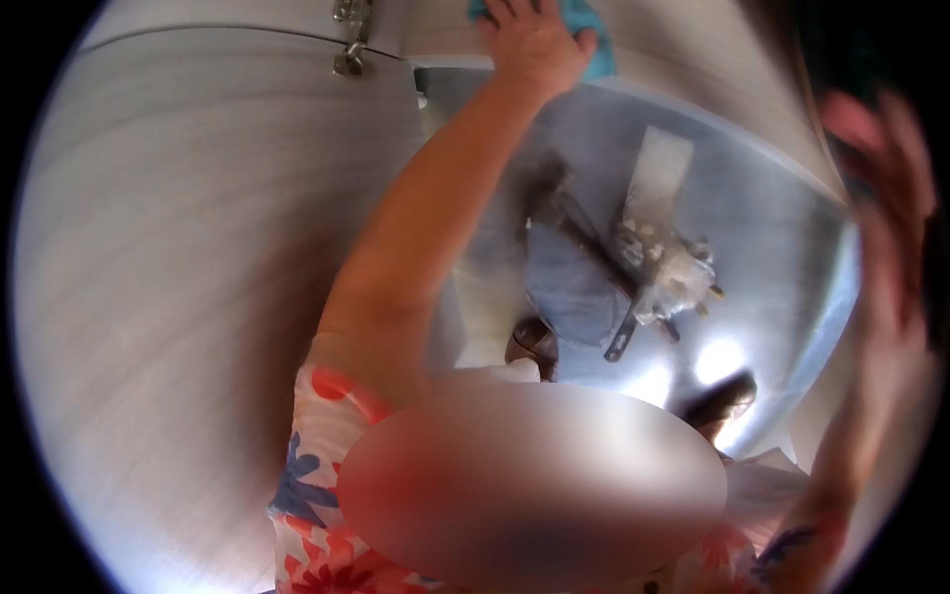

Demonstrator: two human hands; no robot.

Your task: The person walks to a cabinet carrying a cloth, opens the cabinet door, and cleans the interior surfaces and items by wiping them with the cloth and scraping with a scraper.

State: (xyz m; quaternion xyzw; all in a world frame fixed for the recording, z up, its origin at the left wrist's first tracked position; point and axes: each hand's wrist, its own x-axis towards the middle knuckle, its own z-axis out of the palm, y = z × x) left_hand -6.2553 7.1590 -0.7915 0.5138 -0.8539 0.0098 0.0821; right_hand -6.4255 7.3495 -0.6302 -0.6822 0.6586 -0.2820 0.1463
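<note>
At the top of the head view, my left hand [534,45] presses a teal cloth [599,30] against a pale, smooth surface [683,40]. Its fingers lie over the cloth, and their tips are cut off by the frame's upper edge. My right hand [886,144] is raised at the far right beside a dark area. Motion smears its fingers, so whether it holds anything cannot be made out.
Below lies a shiny grey floor [782,247] with a dark long-handled tool [594,238], a whitish strip [660,168] and a crumpled clear plastic piece [678,282]. Dark shoes [532,342] show lower down. A metal latch [348,59] sits on the pale panel [198,198] at left.
</note>
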